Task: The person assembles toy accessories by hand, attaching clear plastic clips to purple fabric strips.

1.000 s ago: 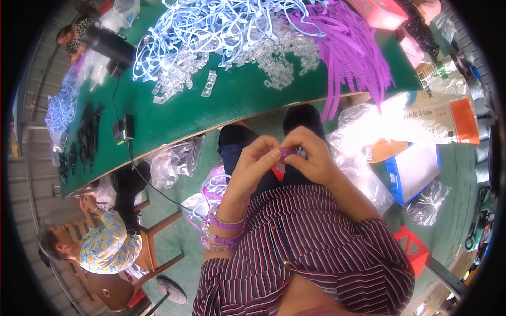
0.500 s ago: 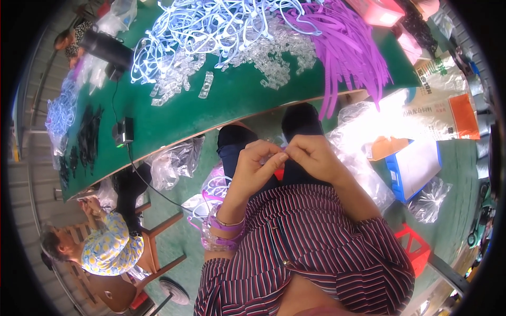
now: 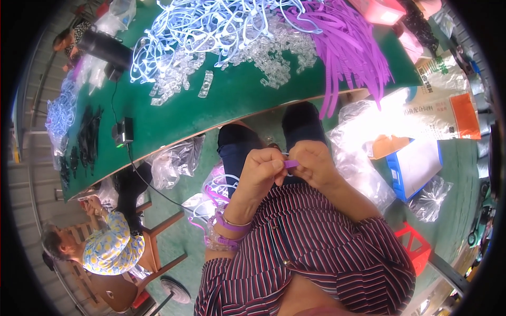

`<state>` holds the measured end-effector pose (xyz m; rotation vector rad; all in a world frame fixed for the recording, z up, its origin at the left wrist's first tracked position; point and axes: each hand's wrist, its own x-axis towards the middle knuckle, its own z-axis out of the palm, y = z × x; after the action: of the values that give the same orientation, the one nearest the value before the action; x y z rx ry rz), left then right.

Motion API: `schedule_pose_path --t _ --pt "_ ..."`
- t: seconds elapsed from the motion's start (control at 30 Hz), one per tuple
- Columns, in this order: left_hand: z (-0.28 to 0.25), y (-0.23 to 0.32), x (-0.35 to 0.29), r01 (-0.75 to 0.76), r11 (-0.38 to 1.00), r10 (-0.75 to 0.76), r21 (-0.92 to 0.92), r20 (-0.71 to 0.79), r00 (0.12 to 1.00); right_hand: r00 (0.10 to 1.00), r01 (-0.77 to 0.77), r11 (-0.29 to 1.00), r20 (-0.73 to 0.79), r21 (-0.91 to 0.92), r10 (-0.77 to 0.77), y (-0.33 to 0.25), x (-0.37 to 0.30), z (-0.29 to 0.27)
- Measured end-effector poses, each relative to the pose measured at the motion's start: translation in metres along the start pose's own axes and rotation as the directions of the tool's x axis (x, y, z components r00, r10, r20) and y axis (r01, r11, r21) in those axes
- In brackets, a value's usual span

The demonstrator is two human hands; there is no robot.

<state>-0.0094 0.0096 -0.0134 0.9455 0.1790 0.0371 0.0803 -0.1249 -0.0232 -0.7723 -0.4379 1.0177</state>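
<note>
Above my lap, my left hand (image 3: 259, 169) and my right hand (image 3: 315, 164) are close together, fingers pinched. Between them shows a short stretch of purple strap (image 3: 290, 164), gripped from both sides; the rest of it is hidden by my fingers. Around my left forearm sit purple bands (image 3: 232, 227) with clear plastic pieces. Beyond my knees, the green table (image 3: 174, 116) bears a tangled heap of light blue frames (image 3: 211, 31), a pile of clear plastic clips (image 3: 276, 68) and a bundle of purple ribbed straps (image 3: 348, 52). One clear clip piece (image 3: 205, 84) lies apart.
A black cylinder (image 3: 105, 48) and a small black box (image 3: 123, 131) with a cable stand on the table's left. Pink containers (image 3: 377, 10) are at its far right. Plastic bags and a blue-edged bin (image 3: 416, 168) lie to the right. Another person (image 3: 110, 245) sits at left.
My hands have turned and lowered slightly, and the purple strap now shows between the fingertips. The piles on the table look unchanged.
</note>
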Motion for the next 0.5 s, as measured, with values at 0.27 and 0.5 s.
schedule_pose_path --t 0.27,0.5 --pt "-0.003 0.006 -0.002 0.091 0.986 -0.080 0.141 -0.085 0.993 0.911 0.362 0.518 0.177 -0.775 -0.372 -0.026 0.016 0.004" --pt "0.001 0.021 -0.005 0.024 0.925 0.002 0.380 -0.069 0.998 0.885 0.411 0.432 0.238 -0.802 -0.400 -0.020 0.017 0.003"
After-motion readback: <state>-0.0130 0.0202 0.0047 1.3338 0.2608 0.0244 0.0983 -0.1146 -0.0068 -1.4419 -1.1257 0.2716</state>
